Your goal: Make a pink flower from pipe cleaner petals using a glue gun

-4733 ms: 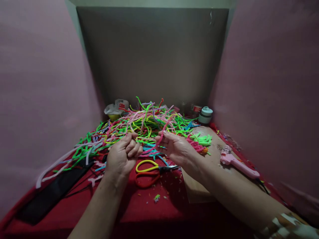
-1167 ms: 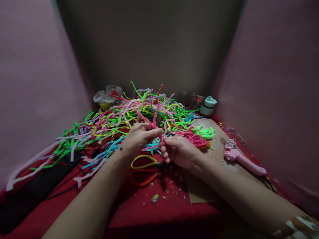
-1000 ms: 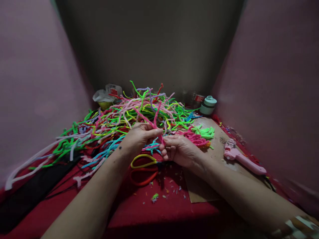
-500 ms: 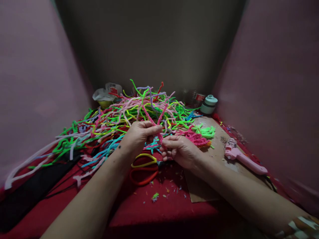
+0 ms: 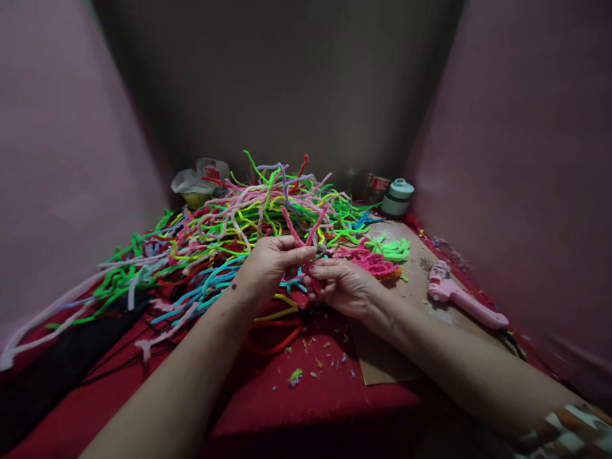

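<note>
My left hand [image 5: 271,262] and my right hand [image 5: 343,287] meet at the middle of the table, both pinched on a bent pink pipe cleaner [image 5: 306,231]. Its two ends stick up in a V above my fingers. Behind my hands lies a big tangled heap of coloured pipe cleaners [image 5: 224,229]. Scissors with yellow and red handles [image 5: 275,325] lie on the red cloth [image 5: 310,408] just under my hands.
A pink glue gun [image 5: 461,299] lies on a brown cardboard sheet [image 5: 382,363] at the right. Twisted pink and green pieces [image 5: 382,255] lie beside it. A pale green lidded jar [image 5: 396,196] and a crumpled bag [image 5: 196,185] stand at the back. Pink walls close in on both sides.
Both hands have drawn close together on the pink pipe cleaner, and it now stands bent in a V. The view has shifted slightly downward.
</note>
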`<action>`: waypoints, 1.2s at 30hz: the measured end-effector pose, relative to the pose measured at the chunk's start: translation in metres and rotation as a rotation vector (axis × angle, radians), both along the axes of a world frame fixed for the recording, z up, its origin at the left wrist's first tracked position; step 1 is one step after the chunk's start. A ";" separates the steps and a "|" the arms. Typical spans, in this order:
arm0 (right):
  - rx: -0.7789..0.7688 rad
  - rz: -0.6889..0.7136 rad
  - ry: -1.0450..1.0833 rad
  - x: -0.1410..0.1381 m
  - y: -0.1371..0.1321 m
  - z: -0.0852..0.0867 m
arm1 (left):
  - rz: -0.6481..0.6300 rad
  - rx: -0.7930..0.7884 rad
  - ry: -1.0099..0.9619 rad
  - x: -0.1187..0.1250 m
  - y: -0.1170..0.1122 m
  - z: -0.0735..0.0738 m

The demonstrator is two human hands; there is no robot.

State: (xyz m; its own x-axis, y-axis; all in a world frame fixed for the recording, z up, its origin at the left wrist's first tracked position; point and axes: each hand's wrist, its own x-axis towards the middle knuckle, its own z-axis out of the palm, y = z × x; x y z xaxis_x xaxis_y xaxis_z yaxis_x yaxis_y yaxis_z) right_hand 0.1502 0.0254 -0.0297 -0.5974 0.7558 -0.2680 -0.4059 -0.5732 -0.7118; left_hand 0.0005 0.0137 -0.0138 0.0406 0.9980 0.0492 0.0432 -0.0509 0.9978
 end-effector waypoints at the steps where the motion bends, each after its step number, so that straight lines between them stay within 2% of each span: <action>1: 0.006 0.014 0.008 0.000 0.000 -0.001 | -0.012 -0.003 -0.001 0.000 0.000 -0.001; 5: 0.039 -0.014 0.006 0.000 0.001 -0.002 | -0.034 -0.003 0.033 0.001 -0.001 0.002; 11: 0.168 -0.038 -0.053 0.000 0.002 -0.003 | 0.059 -0.008 0.189 0.007 -0.006 0.016; 15: 0.145 -0.036 -0.073 0.001 0.003 -0.003 | 0.065 -0.009 0.217 0.010 -0.009 0.022; 19: 0.097 -0.030 -0.078 0.002 0.003 0.001 | 0.066 -0.004 0.234 0.010 -0.008 0.020; 24: 0.197 -0.046 -0.101 0.002 0.001 0.004 | 0.051 0.056 0.195 0.007 -0.005 0.014; 28: 0.252 -0.135 -0.111 0.003 0.004 -0.001 | 0.121 0.077 0.180 0.008 -0.005 0.012; 31: 0.264 -0.163 -0.089 0.003 0.007 -0.003 | 0.161 0.251 0.340 0.009 -0.006 0.011; 36: 0.308 -0.122 -0.136 0.006 0.008 0.002 | 0.057 0.730 0.779 0.000 -0.002 0.005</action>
State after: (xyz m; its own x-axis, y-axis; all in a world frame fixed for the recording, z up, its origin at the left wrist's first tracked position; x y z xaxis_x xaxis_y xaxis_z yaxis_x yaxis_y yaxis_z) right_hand 0.1563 0.0333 -0.0274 -0.4721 0.8772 -0.0874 -0.3478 -0.2764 -0.8959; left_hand 0.0008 0.0119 -0.0086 0.2729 0.7388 0.6162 0.6768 -0.6027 0.4228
